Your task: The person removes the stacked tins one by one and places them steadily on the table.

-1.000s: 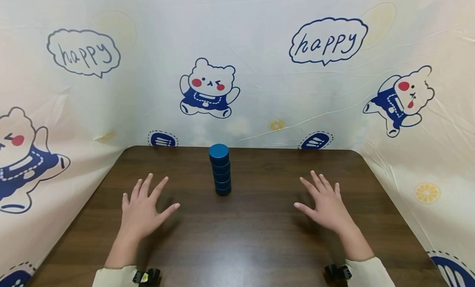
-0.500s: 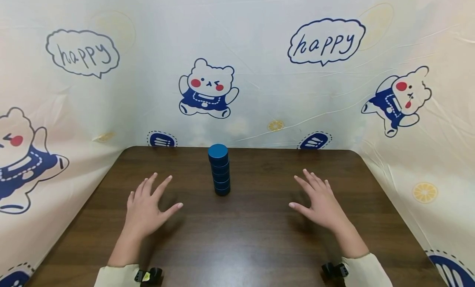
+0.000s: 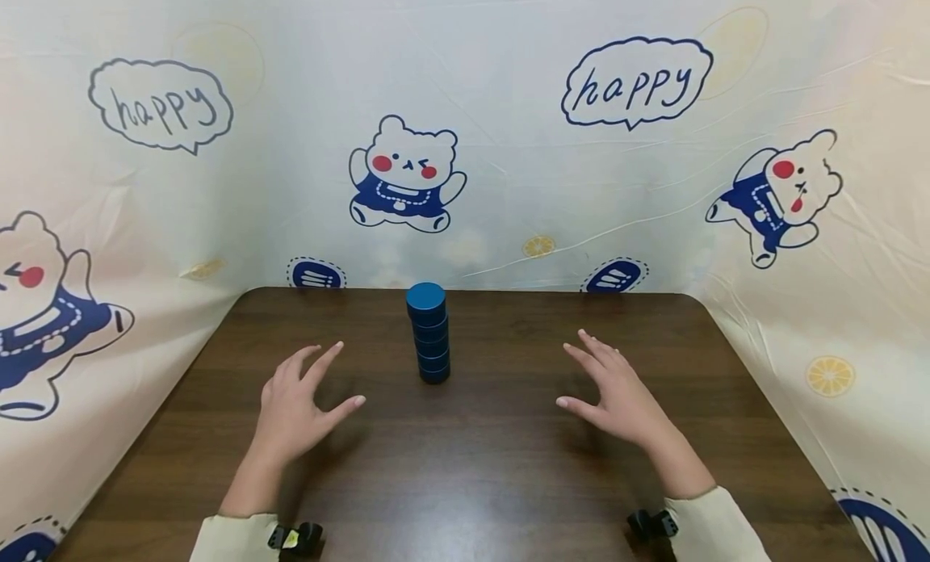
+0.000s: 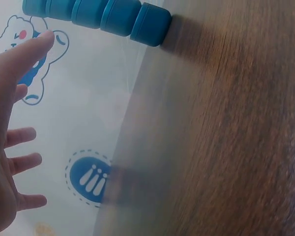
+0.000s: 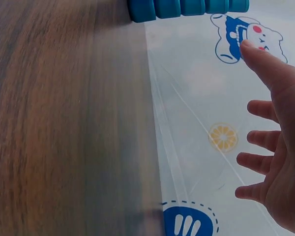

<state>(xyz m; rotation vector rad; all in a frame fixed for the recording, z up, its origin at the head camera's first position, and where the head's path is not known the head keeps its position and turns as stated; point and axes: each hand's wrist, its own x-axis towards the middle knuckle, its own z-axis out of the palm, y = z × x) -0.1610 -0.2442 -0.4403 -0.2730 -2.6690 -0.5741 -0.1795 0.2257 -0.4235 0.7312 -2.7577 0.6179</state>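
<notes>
A stack of several round blue blocks stands upright on the brown wooden table, near its far edge. To the left of the stack, my left hand hovers over the table with fingers spread and nothing held. My right hand floats to the right of it, fingers also apart and holding nothing. In the left wrist view the blue stack lies beyond the thumb, with a gap between. The right wrist view likewise has the stack at the top, apart from the fingers.
A pale cloth printed with cartoon bears and "happy" bubbles hangs behind the table and along both sides. Small black devices are strapped at the left wrist and the right wrist.
Both hands have moved inward, the left one to the right and the right one to the left, each nearer the stack. The stack stays in place on the table.
</notes>
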